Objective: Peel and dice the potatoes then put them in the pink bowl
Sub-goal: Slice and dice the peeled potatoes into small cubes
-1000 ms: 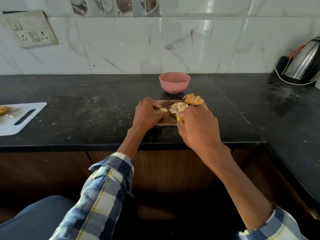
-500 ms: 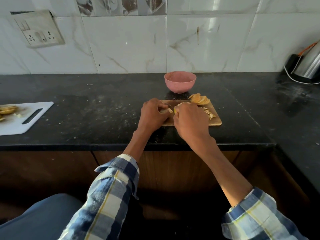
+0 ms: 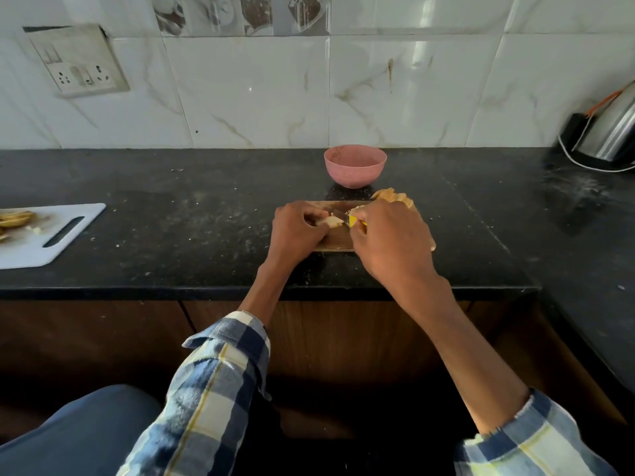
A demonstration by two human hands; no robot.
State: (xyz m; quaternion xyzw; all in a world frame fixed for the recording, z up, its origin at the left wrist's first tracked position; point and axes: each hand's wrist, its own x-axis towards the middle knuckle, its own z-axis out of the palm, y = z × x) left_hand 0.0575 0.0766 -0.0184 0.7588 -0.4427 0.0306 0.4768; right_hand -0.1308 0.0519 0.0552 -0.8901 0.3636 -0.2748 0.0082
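While the left hand [image 3: 296,231] is curling its fingers round a pale potato piece [image 3: 329,220] on the wooden cutting board [image 3: 338,240], the right hand [image 3: 390,240] is gripping a yellow-handled knife [image 3: 353,220] and meeting that piece. Just behind the board the pink bowl [image 3: 355,165] is sitting on the counter [image 3: 192,214], apparently empty as yet. Peelings [image 3: 393,197] are lying at the board's far right corner, so peeling looks partly done; dicing seems underway and filling is still ahead.
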